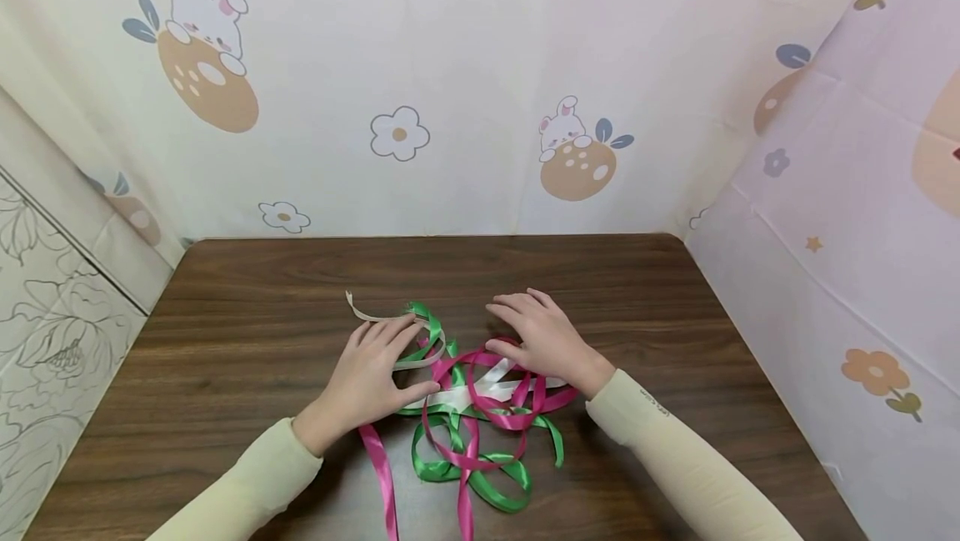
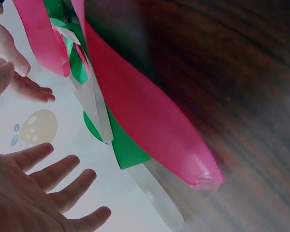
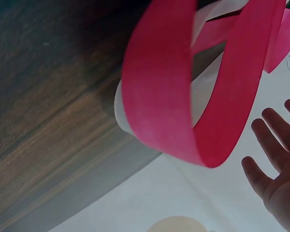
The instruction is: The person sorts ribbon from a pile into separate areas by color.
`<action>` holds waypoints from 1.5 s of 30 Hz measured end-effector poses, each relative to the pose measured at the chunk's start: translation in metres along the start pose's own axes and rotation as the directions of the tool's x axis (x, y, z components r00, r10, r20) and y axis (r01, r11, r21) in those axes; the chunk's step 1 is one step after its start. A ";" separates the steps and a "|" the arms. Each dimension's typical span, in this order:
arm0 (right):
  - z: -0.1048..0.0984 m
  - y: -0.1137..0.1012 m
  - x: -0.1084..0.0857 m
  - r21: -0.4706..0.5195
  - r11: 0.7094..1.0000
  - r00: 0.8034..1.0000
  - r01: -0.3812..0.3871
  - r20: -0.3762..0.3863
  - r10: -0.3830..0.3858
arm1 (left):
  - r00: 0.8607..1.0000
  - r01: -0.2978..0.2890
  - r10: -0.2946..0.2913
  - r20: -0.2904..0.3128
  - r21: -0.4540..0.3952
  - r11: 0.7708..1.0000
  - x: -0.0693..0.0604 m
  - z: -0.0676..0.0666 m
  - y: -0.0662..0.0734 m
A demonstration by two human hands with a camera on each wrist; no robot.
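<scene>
Head view: I have a tangled ribbon heap (image 1: 513, 422) lying on the brown surface (image 1: 615, 274), between the left hand (image 1: 367, 370) and the right hand (image 1: 546, 345). From the left it lies rightward; from the right, leftward and toward the wearer.

Orientation: I read no single long axis. The white strip (image 1: 453, 397) runs crosswise, roughly from hand to hand. Green loops (image 1: 506, 503) and pink tails (image 1: 381, 474) trail toward the wearer.

Nearness: I judge the left slightly nearer; its thumb overlaps the white strip's end, its fingers the pale narrow ribbon (image 1: 412, 364). The right sits at the heap's far right shoulder, thumb beside a pink loop.

State of the hands: both wide, fingers loosely extended and parted in the wrist views. I see neither gripping anything; whether the fingertips touch ribbon I cannot tell.

Room: the surface extends well past both hands sideways. Its far edge, backed by printed cloth (image 1: 465, 41), is well apart from the heap. The pink tails leave the bottom of the head view, so I cannot tell where they end.
</scene>
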State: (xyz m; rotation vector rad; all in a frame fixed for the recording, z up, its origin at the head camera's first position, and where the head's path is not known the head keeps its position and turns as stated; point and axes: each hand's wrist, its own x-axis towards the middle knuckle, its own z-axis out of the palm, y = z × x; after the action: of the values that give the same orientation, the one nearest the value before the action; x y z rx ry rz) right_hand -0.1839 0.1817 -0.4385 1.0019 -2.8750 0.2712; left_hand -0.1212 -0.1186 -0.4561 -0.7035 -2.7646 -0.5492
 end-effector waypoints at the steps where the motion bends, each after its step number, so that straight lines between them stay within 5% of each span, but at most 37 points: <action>1: 0.000 0.000 0.000 -0.002 1.000 1.000 0.005 0.000 -0.005 | 1.000 -0.002 0.002 0.000 0.002 1.000 0.000 0.000 0.000; 15: 0.007 -0.008 0.001 -0.005 0.998 0.997 0.069 -0.024 -0.069 | 0.999 -0.011 0.012 0.042 -0.015 1.000 -0.003 0.005 0.003; 45: 0.020 -0.018 0.010 0.001 0.992 0.990 0.130 0.052 -0.130 | 0.995 0.002 0.004 0.102 -0.051 0.999 -0.007 0.013 0.007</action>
State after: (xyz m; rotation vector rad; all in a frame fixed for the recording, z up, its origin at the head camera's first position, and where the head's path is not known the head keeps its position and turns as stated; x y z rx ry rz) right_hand -0.1807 0.1574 -0.4544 1.2073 -2.8385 0.2350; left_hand -0.1131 -0.1099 -0.4682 -0.7648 -2.8535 -0.6014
